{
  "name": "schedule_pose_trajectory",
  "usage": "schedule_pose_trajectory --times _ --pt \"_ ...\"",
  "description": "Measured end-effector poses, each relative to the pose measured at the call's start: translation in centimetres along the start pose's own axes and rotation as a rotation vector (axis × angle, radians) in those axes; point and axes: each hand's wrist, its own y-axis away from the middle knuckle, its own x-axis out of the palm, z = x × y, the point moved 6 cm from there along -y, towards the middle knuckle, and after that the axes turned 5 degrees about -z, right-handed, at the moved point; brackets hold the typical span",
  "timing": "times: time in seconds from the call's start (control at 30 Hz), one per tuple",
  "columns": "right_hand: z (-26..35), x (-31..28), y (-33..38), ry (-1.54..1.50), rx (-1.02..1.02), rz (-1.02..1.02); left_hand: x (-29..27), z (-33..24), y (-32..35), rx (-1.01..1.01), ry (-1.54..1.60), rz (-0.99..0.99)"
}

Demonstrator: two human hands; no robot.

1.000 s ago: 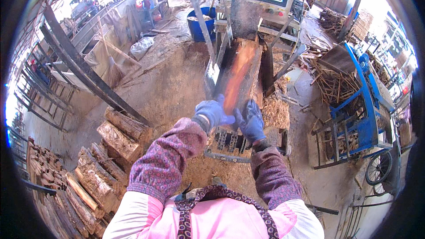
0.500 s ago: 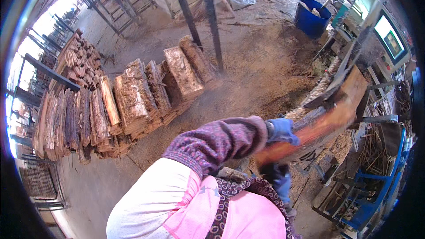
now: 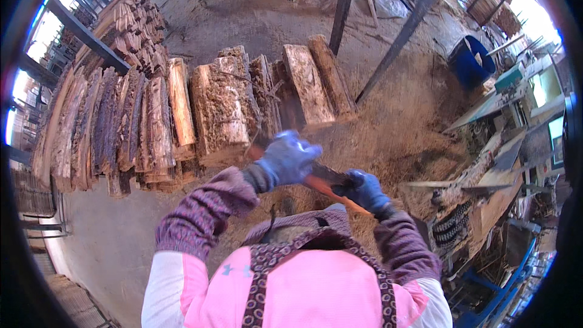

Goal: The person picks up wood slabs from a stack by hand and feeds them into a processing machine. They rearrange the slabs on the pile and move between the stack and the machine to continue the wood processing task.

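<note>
Blue-gloved hands carry one reddish wood slab toward a row of bark-covered slabs

Two gloved hands, one slab in them: the left hand (image 3: 286, 159) is clenched over the slab's far end, the right hand (image 3: 365, 190) clenched round its near part, so the wood slab (image 3: 320, 183) runs between both sets of fingers, held low in front of the chest above the sawdust floor (image 3: 395, 127). Just beyond the left hand lies a row of roughly ten bark slabs (image 3: 218, 106) side by side, with a second stack (image 3: 136, 24) behind. Two dark steel posts (image 3: 346, 0) slant up past the row. One blue barrel (image 3: 470, 64) stands well apart at right, near the saw machine (image 3: 486, 170)
</note>
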Motion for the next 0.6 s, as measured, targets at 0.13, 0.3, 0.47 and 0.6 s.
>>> schedule_pose_trajectory --times 0.13,0.3,0.47,0.6 --pt "-6.4 7.3 -10.1 -0.763 0.261 -0.192 -6.0 9.2 4.3 -0.271 -0.071 -0.591" --pt "-15.8 13.0 -25.6 -1.141 0.549 -0.499 6.6 20.6 19.0 -0.864 0.299 -0.549" --pt "-27.0 21.0 -36.7 -0.24 0.658 -0.287 14.6 26.3 27.2 -1.342 0.386 -0.658" --pt "-20.5 24.4 -38.1 0.096 0.26 -0.259 15.8 32.3 27.2 -1.655 0.162 -0.634"
